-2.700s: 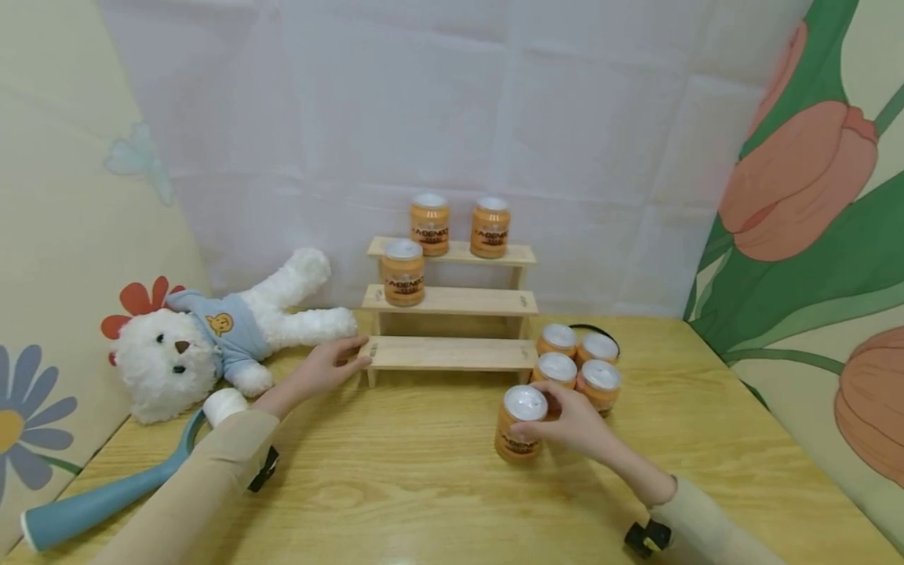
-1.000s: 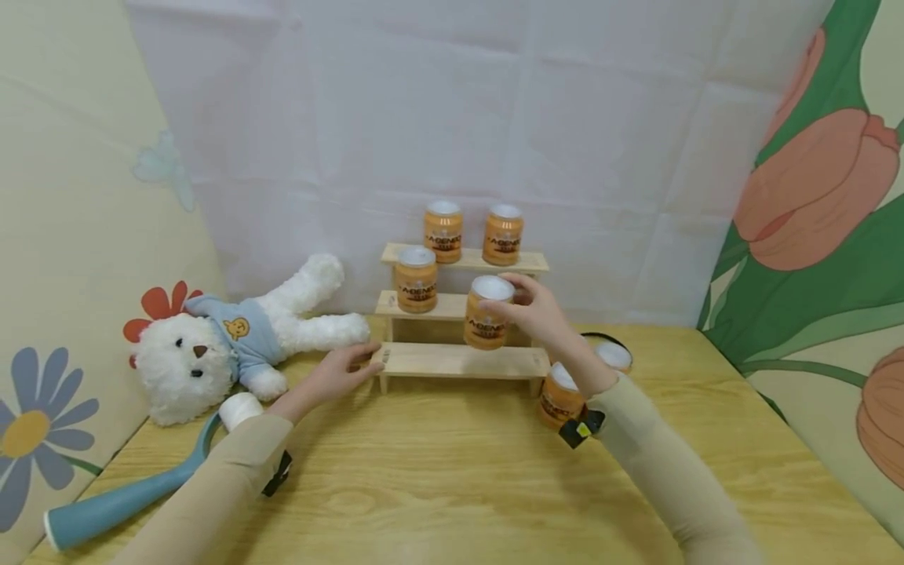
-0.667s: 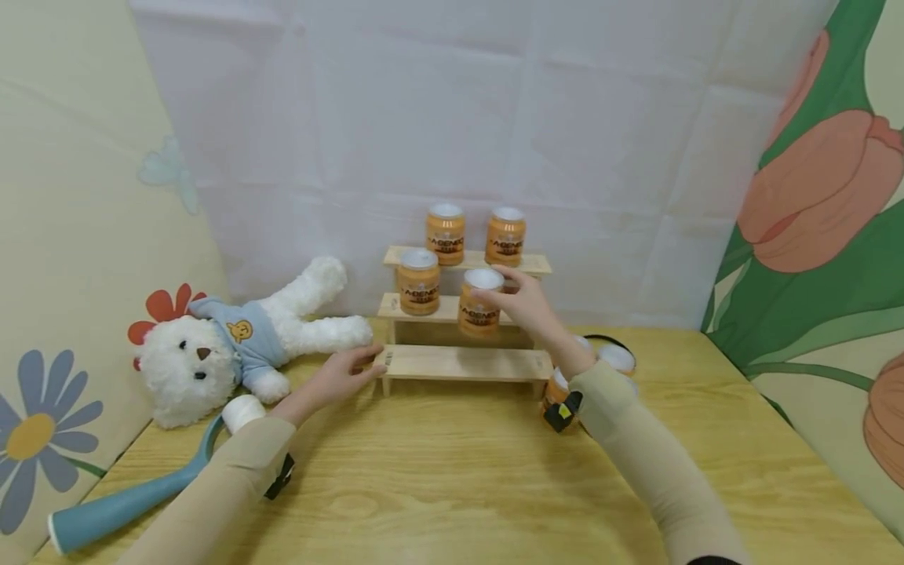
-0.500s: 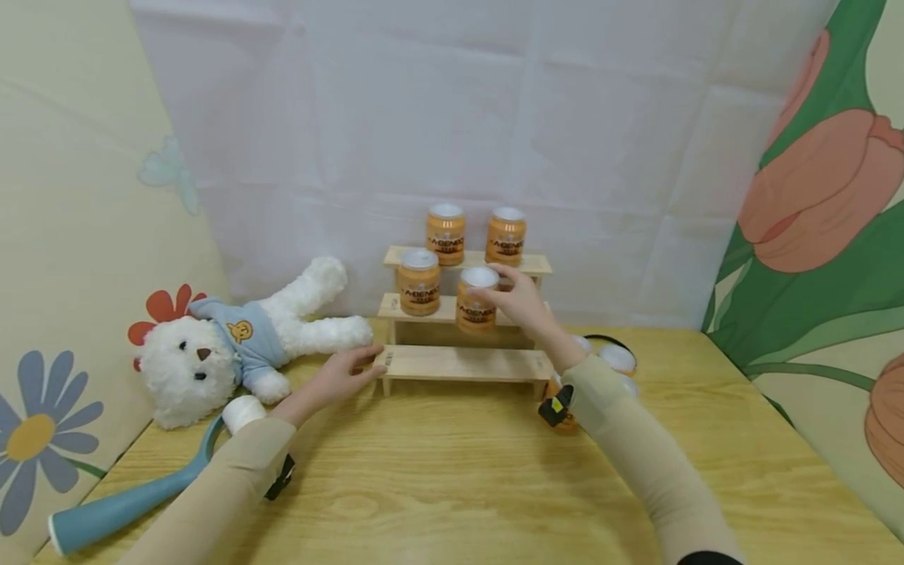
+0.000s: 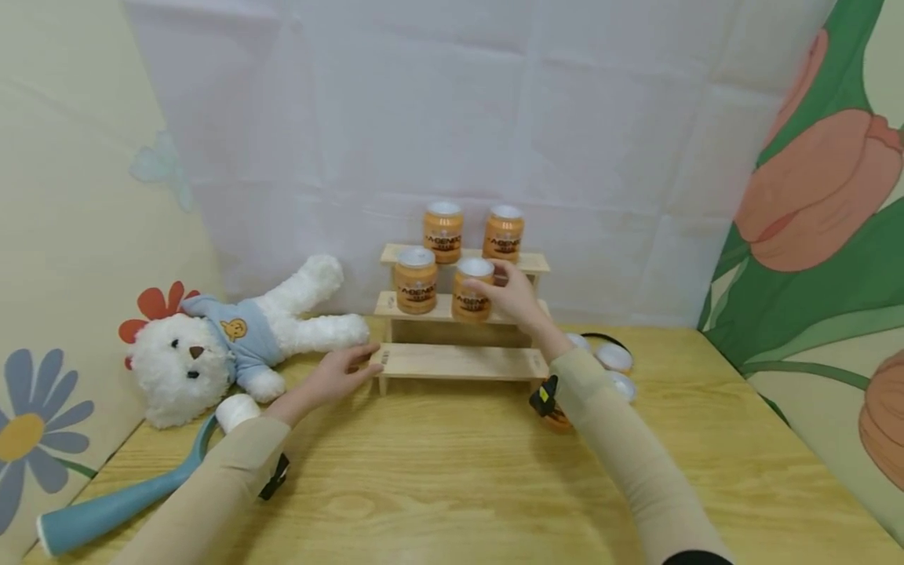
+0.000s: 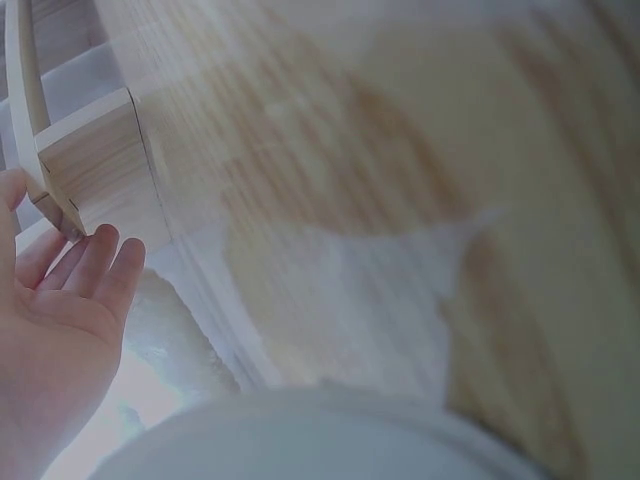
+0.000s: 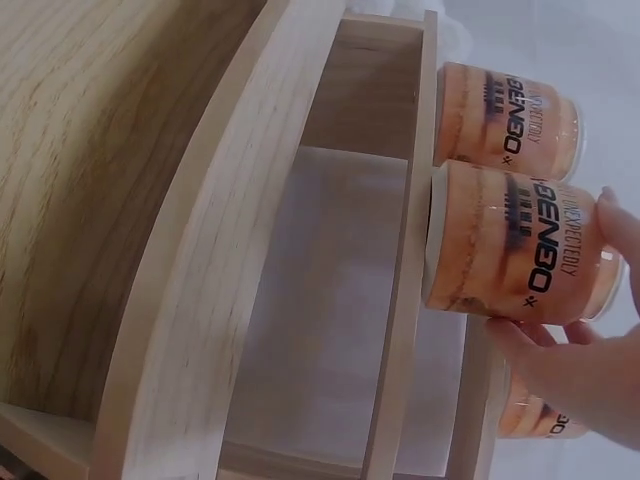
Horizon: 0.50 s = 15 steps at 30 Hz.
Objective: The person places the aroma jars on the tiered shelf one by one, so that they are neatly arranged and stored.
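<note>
Thumb and curled fingers of the left hand [image 5: 337, 375] grip the lowest tier of a three-step wooden stand [image 5: 459, 361] at its left end, a hold that looks meant to steady it on the wood-grained table [image 5: 424, 471]. At right, partly hidden by a sleeve [image 5: 613, 424], orange cans [image 5: 613, 357] cluster beside the stand. One step up, the right hand [image 5: 519, 300] pinches an upright can [image 5: 471, 300] near its lid, at the front edge of the middle tier, just beside the can on its left [image 5: 415, 286]; whether its base bears fully on the board cannot be told. Good placing would likely mean easing it back level with that neighbour, leaving a small gap, and letting go only once the base sits flat, the stand firmly braced meanwhile. Behind, two cans [image 5: 442, 235] [image 5: 504, 235] stand apart on the top tier before a white cloth [image 5: 452, 102].
</note>
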### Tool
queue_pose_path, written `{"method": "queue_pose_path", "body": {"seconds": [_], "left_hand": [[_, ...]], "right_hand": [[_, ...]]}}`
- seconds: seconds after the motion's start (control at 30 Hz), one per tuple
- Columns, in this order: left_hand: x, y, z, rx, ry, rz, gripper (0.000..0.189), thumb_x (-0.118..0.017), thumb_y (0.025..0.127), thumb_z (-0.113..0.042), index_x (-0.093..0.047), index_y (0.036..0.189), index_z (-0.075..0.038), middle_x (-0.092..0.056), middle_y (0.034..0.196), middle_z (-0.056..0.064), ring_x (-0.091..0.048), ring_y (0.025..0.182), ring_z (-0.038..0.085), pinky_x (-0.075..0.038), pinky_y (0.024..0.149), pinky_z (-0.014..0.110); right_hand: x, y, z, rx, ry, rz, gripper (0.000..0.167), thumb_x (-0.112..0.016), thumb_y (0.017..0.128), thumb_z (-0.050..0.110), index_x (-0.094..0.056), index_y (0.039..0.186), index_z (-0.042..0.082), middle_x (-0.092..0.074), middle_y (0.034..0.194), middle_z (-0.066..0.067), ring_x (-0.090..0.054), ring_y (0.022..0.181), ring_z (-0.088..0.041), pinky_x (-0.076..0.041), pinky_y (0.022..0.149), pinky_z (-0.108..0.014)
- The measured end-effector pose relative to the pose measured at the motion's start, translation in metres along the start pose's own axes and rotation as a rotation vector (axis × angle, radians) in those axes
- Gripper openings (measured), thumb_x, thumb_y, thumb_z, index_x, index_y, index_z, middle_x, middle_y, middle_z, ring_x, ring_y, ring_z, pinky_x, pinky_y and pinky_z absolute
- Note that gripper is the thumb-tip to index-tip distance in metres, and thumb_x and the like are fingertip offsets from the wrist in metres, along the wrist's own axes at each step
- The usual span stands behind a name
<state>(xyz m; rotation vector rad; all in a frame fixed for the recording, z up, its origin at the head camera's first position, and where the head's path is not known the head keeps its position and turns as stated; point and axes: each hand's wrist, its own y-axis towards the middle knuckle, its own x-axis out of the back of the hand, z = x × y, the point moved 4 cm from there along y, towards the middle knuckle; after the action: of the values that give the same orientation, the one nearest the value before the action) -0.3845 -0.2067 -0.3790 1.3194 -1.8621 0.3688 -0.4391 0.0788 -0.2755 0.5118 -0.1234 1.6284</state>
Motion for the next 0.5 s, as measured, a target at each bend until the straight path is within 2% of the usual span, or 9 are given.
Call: {"method": "queue_pose_path", "body": {"seconds": [0.33, 0.5], "left_hand": [[0.0010, 0.0005, 0.0022, 0.013, 0.007, -0.001, 0.059, -0.051, 0.097, -0.033, -0.038, 0.141, 0.005, -0.039, 0.143, 0.026, -0.044, 0.126, 0.042, -0.044, 0.099, 0.052], [-0.0010, 0.0013, 0.0013, 0.015, 0.009, 0.009, 0.059, -0.051, 0.097, -0.033, -0.038, 0.141, 0.005, -0.040, 0.142, 0.026, -0.044, 0.126, 0.042, -0.044, 0.100, 0.052]], "right_hand": [[-0.0010, 0.0037, 0.0041, 0.000, -0.040, 0.011, 0.077, -0.069, 0.082, 0.047, -0.039, 0.143, 0.011, -0.050, 0.135, -0.009, -0.049, 0.123, -0.025, -0.045, 0.102, -0.040], [-0.0002, 0.0041, 0.0016, -0.017, -0.038, 0.010, 0.075, -0.068, 0.084, 0.044, -0.038, 0.143, 0.008, -0.049, 0.137, -0.011, -0.048, 0.124, -0.026, -0.044, 0.103, -0.040]]}}
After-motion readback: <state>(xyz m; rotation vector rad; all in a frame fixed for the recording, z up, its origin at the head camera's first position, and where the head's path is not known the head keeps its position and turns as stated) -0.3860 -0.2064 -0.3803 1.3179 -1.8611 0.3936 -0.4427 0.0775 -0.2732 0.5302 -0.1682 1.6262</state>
